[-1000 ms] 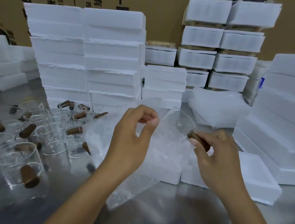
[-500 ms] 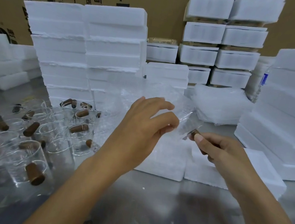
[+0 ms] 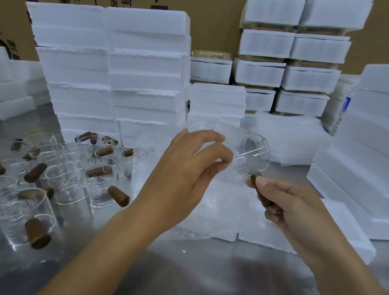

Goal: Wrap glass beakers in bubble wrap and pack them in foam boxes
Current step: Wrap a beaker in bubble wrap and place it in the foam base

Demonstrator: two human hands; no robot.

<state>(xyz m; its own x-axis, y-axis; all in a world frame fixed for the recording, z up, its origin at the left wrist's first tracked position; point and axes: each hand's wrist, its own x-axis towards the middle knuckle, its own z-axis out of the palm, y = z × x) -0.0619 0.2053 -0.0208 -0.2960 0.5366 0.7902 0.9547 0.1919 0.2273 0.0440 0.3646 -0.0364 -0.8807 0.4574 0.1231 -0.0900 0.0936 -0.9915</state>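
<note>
My right hand (image 3: 288, 204) grips the brown wooden handle of a clear glass beaker (image 3: 254, 154), held tilted above the table at centre right. A sheet of bubble wrap (image 3: 196, 210) hangs from my left hand (image 3: 186, 168), whose thumb and fingers pinch its upper edge next to the beaker's side. The sheet drapes down over two low foam boxes (image 3: 338, 236) lying on the steel table. Several more glass beakers with brown handles (image 3: 69, 176) stand crowded at the left.
Tall stacks of white foam boxes (image 3: 115, 65) rise behind the beakers, and more stacks (image 3: 383, 144) stand at the right. A pile of bubble wrap sheets (image 3: 291, 136) lies at the back right. Cardboard cartons line the back wall.
The beaker has risen and turned, its open mouth now showing. My left hand has slid right along the bubble wrap edge, closer to the beaker.
</note>
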